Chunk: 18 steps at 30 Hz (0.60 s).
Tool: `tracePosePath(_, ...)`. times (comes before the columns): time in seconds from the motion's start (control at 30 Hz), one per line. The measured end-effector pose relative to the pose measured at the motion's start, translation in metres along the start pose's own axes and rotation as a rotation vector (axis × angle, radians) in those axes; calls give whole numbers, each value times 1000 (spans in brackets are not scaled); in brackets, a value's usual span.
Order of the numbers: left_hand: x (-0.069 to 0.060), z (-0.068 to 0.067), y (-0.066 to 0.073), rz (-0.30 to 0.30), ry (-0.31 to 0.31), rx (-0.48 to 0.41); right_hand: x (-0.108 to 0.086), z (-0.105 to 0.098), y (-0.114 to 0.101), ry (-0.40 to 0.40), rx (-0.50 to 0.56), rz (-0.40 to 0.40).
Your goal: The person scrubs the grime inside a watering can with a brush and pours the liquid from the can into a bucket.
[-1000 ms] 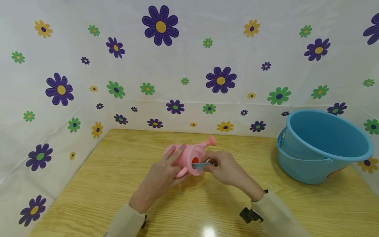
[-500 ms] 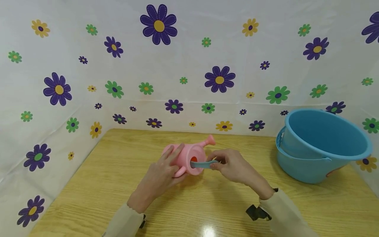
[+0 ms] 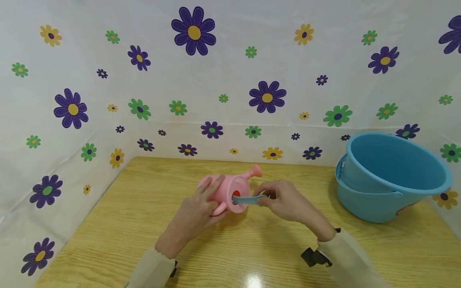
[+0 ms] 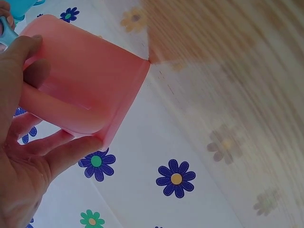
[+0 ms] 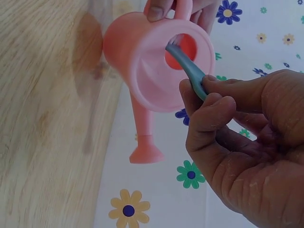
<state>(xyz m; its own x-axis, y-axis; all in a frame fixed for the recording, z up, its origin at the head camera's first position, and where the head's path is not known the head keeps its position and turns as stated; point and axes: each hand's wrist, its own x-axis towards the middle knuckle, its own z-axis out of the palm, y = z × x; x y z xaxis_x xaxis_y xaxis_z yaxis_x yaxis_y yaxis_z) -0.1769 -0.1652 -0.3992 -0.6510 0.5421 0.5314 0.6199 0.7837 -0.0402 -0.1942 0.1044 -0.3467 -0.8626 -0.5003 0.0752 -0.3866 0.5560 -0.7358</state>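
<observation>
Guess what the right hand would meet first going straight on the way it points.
Likely the pink watering can: the blue tool in the right hand reaches into its opening, though depth is unclear.

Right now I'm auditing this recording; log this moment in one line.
left hand: holds pink watering can | right hand: pinches blue tool | tool's far end: at can's opening | blue bucket: on table

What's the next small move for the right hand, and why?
I'd probably ease the blue tool straight outward with the right hand: it pinches the handle, more of which shows than a second ago, while the far end is at the opening of the tilted pink watering can, gripped by the left hand.
</observation>
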Motion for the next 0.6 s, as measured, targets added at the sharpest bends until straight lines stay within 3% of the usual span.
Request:
tracePosePath(0.4, -1, 1, 0, -7, 6, 2, 9, 15, -2, 4, -24, -85)
tracePosePath(0.6, -1, 1, 0, -12, 1, 4, 12, 19, -3, 1, -50, -82)
